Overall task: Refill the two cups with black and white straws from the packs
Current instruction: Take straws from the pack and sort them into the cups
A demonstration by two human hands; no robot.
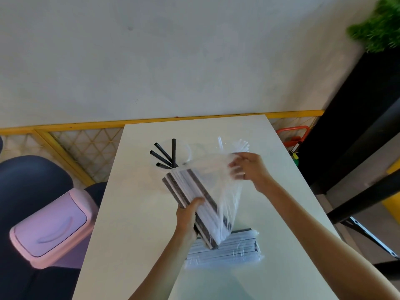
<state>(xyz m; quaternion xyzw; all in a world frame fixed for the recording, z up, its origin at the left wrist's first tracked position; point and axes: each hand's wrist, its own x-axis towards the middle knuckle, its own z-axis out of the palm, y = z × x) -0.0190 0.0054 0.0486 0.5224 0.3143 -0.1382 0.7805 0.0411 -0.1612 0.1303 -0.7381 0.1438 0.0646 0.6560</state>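
Note:
My left hand (187, 217) grips a bundle of wrapped straws (190, 198) tilted over the white table (134, 213). Its clear plastic bag (218, 176) is pulled away to the right, pinched by my right hand (249, 169). Behind the bundle stands a clear cup (184, 152) holding several black straws (166, 154). A second clear cup with white straws (240, 145) stands to its right, partly hidden by my right hand and the bag. Another sealed pack of straws (225, 250) lies flat on the table under the held bundle.
A pink swing-lid bin (49, 226) stands left of the table beside a dark seat (28, 180). A black planter with green foliage (376, 24) rises at the right. An orange object (294, 135) lies on the floor past the table's right edge.

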